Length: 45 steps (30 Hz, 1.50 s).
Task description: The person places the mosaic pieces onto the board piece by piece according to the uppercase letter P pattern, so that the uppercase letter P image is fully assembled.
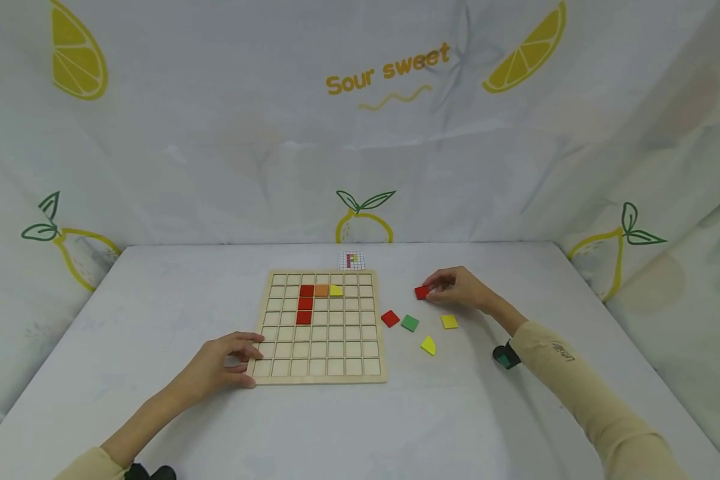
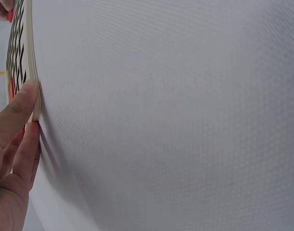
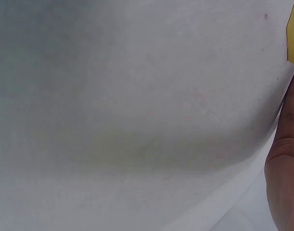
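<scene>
A light wooden grid board [image 1: 327, 382] lies flat, with several red square tiles [image 1: 305, 304] in one column, an orange tile [image 1: 321, 291] and a yellow curved tile [image 1: 336, 291] beside the top one. My left hand [image 1: 219, 363] holds the board's near left corner; in the left wrist view, the thumb and fingers meet its edge. To the right of the board, my right hand [image 1: 459, 288] pinches a red square tile [image 1: 421, 293] between its fingertips. In the right wrist view that tile is hidden and only part of the hand shows at the right edge.
Loose on the white table [image 1: 444, 420] lie another red tile [image 1: 390, 319], a green tile [image 1: 410, 323], a yellow square tile [image 1: 449, 322] and a yellow quarter-round tile [image 1: 429, 345]. A small printed pattern card [image 1: 351, 261] sits behind the board, before a lemon-print curtain [image 1: 276, 160].
</scene>
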### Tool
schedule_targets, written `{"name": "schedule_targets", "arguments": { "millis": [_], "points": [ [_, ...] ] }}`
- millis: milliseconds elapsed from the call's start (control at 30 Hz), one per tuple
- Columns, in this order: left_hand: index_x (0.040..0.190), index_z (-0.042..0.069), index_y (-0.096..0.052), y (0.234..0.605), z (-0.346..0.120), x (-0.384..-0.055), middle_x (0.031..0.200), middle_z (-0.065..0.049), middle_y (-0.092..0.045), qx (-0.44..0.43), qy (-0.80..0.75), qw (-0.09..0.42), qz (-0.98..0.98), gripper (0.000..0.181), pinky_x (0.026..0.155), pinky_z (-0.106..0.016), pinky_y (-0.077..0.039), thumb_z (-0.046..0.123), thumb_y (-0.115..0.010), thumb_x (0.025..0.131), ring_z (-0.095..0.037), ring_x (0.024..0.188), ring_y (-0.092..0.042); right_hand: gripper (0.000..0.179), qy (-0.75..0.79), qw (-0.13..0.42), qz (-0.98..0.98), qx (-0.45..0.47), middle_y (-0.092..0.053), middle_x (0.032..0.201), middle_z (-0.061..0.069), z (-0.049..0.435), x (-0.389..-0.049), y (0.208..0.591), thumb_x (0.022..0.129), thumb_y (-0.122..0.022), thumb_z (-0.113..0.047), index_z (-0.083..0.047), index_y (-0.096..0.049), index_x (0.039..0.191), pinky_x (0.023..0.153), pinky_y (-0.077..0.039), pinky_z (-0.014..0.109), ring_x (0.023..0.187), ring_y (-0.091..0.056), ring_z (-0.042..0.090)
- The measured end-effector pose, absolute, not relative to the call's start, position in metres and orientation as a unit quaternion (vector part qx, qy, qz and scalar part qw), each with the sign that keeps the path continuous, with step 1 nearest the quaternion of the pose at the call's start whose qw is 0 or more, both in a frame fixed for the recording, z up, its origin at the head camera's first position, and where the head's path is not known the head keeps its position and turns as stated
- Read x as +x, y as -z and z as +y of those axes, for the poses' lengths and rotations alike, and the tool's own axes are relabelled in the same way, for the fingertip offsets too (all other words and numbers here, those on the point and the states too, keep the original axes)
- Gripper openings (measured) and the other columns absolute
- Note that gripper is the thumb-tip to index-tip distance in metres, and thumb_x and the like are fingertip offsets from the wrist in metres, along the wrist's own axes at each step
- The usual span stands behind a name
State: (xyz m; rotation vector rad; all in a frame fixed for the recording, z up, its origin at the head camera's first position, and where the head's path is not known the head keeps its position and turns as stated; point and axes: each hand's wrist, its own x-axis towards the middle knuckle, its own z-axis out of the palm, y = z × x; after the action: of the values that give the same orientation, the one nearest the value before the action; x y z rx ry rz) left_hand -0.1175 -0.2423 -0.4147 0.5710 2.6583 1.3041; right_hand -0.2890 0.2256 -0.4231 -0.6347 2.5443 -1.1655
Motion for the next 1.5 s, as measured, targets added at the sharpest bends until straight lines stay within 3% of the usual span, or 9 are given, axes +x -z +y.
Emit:
{"name": "schedule_targets", "arguments": {
  "millis": [367, 600, 733, 1033, 1267, 1500],
  "points": [
    [0.096, 0.004, -0.068, 0.416, -0.244, -0.118, 0.127, -0.018, -0.056, 0.187, -0.438, 0.067, 0.877, 0.032, 0.079, -0.024, -0.057, 0.006, -0.084, 0.068, -0.019, 0.093, -0.058, 0.027, 0.353, 0.105, 0.894, -0.254, -0.066, 0.095, 0.009, 0.225, -0.290, 0.424, 0.084, -0.075, -0.013, 0.000, -0.070, 0.106, 0.069, -0.047, 0.020, 0.079, -0.053, 0.018],
    [0.096, 0.004, -0.068, 0.417, -0.244, -0.119, 0.126, -0.019, -0.056, 0.191, -0.428, 0.064, 0.881, 0.032, 0.078, -0.023, -0.057, 0.005, -0.084, 0.068, -0.019, 0.092, -0.058, 0.029, 0.376, 0.132, 0.892, -0.214, -0.064, 0.113, 0.016, 0.237, -0.285, 0.418, 0.087, -0.071, -0.011, 0.000, -0.067, 0.113, 0.089, -0.054, 0.034, 0.101, -0.057, 0.028],
    [0.096, 0.004, -0.068, 0.417, -0.243, -0.118, 0.126, -0.019, -0.057, 0.188, -0.424, 0.064, 0.883, 0.032, 0.078, -0.023, -0.057, 0.005, -0.084, 0.067, -0.019, 0.092, -0.058, 0.034, 0.399, 0.153, 0.885, -0.185, -0.061, 0.119, 0.018, 0.241, -0.280, 0.415, 0.089, -0.070, -0.016, 0.000, -0.065, 0.118, 0.091, -0.054, 0.036, 0.108, -0.054, 0.031],
    [0.096, 0.004, -0.068, 0.415, -0.243, -0.118, 0.127, -0.019, -0.056, 0.189, -0.430, 0.065, 0.881, 0.033, 0.078, -0.023, -0.057, 0.007, -0.084, 0.068, -0.021, 0.093, -0.058, 0.045, 0.441, 0.191, 0.868, -0.122, -0.057, 0.126, 0.020, 0.245, -0.271, 0.407, 0.088, -0.071, -0.023, 0.002, -0.061, 0.125, 0.090, -0.053, 0.030, 0.114, -0.051, 0.031],
    [0.096, 0.005, -0.068, 0.416, -0.244, -0.118, 0.127, -0.018, -0.057, 0.186, -0.429, 0.064, 0.882, 0.033, 0.078, -0.022, -0.057, 0.007, -0.084, 0.068, -0.022, 0.093, -0.058, 0.046, 0.488, 0.178, 0.851, -0.078, -0.054, 0.129, 0.023, 0.237, -0.262, 0.408, 0.089, -0.070, -0.015, 0.005, -0.057, 0.128, 0.086, -0.051, 0.019, 0.115, -0.048, 0.031],
    [0.097, 0.005, -0.068, 0.416, -0.243, -0.118, 0.128, -0.018, -0.056, 0.181, -0.436, 0.074, 0.879, 0.034, 0.078, -0.022, -0.057, 0.008, -0.084, 0.068, -0.024, 0.095, -0.058, 0.046, 0.508, 0.173, 0.842, -0.054, -0.055, 0.128, 0.022, 0.226, -0.252, 0.407, 0.088, -0.071, -0.013, 0.006, -0.057, 0.127, 0.082, -0.050, 0.016, 0.111, -0.048, 0.027]
  ]
}}
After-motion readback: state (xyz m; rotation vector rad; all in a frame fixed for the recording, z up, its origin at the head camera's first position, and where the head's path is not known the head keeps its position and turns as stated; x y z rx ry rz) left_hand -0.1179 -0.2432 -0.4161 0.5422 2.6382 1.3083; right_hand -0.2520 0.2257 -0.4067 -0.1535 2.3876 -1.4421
